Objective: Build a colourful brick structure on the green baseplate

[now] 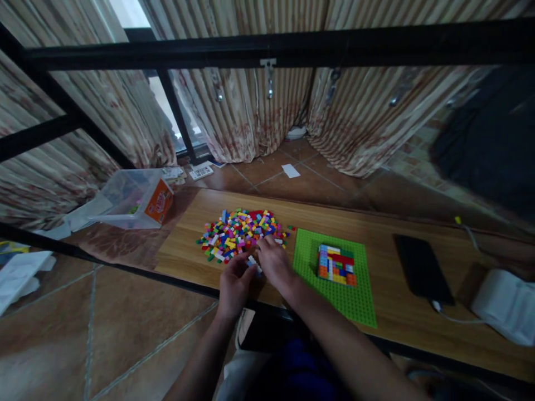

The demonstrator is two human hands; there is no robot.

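Observation:
A pile of small coloured bricks [240, 231] lies on the wooden table [388, 223]. My left hand [234, 284] and my right hand [275, 262] meet at the pile's near edge, fingertips pinched together around a small pale brick [252, 263] between them. To the right lies a green baseplate [359, 295] bearing a partly built block of coloured bricks [336, 264]. Which hand actually grips the pale brick is hard to tell.
A clear plastic box [134, 197] with an orange label stands at the table's left end. A black phone [422, 270] with a cable and a white device [507, 303] lie at the right. A black metal frame [267, 47] crosses overhead; curtains hang behind.

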